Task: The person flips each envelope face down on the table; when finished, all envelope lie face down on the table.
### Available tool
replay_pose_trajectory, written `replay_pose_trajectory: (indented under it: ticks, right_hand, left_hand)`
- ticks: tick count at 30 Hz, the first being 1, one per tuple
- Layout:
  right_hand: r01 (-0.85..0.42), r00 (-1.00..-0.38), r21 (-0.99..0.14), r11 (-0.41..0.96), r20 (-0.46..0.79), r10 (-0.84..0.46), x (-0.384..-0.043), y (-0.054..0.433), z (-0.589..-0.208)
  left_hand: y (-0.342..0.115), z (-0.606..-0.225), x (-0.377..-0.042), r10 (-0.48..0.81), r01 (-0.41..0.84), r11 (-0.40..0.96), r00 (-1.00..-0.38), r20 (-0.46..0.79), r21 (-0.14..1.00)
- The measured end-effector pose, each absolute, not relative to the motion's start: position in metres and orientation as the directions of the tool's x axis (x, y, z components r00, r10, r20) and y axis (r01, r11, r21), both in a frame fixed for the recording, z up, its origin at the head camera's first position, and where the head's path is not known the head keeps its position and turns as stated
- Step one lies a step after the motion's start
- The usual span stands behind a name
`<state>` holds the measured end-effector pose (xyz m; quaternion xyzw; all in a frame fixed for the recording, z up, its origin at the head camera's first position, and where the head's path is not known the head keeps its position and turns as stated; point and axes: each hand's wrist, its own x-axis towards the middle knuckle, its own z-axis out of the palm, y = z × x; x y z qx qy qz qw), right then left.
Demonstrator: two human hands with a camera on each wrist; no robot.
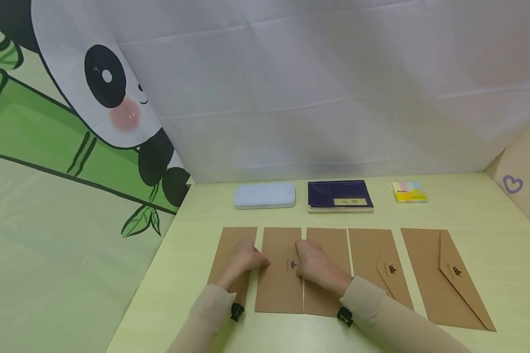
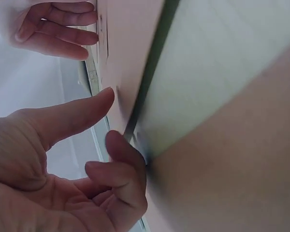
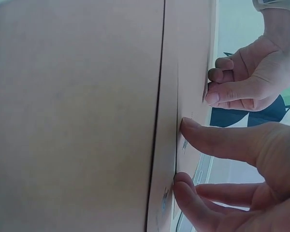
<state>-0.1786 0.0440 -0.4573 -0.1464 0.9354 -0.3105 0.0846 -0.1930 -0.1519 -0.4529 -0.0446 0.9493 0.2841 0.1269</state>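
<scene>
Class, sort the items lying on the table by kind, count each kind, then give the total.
Brown envelopes: 5
Pale case: 1
Dark blue notebook: 1
Pack of sticky notes: 1
Total: 8

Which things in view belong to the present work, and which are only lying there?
Probably in the work:
brown envelope between left hand and right hand
other four envelopes in the row

Apparently only lying there:
pale case
dark blue notebook
small multicoloured pad
</scene>
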Motion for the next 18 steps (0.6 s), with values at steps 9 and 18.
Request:
replay_pose_trajectory:
  ticks: [9, 18]
  right_hand:
    - [-0.242, -0.944, -0.593, 0.768, -0.039, -0.327, -0.178, 0.045, -0.456]
    - [-0.247, -0.94, -0.639, 0.728, -0.025, -0.341, -0.18, 0.049, -0.459]
  left_hand:
    - [-0.157, -0.445, -0.191, 0.042, -0.149, 0.796, -0.953, -0.299, 0.587]
    - [-0.168, -0.448, -0.186, 0.104, -0.094, 0.636, -0.973, -0.206, 0.766]
